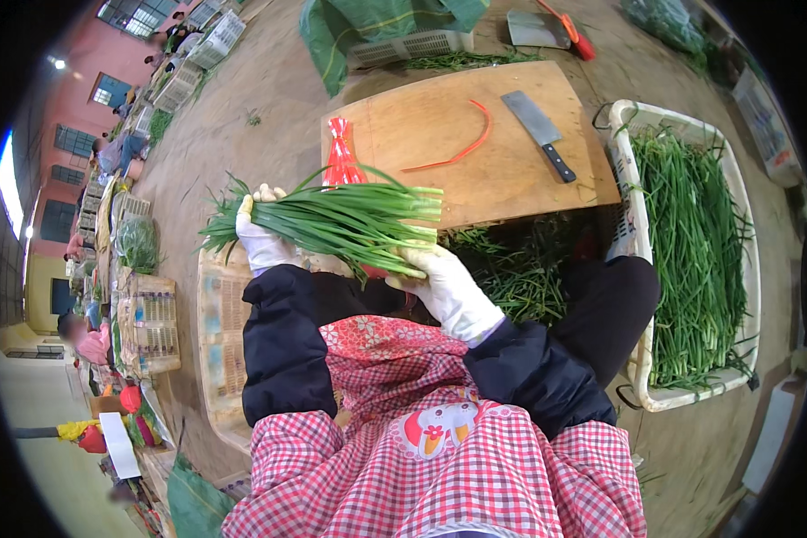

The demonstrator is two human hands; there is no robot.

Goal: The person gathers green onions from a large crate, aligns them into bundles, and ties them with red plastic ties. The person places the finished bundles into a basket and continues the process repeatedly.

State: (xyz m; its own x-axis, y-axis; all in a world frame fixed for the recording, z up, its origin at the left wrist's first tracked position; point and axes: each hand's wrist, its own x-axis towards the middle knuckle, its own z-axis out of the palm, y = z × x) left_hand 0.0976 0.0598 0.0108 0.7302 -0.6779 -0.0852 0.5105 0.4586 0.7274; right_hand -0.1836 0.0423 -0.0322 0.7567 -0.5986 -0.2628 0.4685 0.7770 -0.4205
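A bundle of green garlic chives [336, 215] lies across both my gloved hands, leafy tips to the left and pale cut ends to the right. My left hand [263, 228] grips it near the tips; my right hand [437, 282] holds it from below by the stem ends. Beyond the bundle, on a wooden board [403, 121], are a bunch of red-and-white ties [339, 155], a single red strip [474, 148] in a curve, and a cleaver [534, 121] with a black handle. Loose greens [518, 282] lie in shadow beneath the board's near edge.
To the right stands a white plastic crate [693, 400] full of chives. Another crate [222, 336] is at my left. Past the board are a crate [410, 47] under green sheeting and a dustpan [538, 30]. Several people work among crates at far left.
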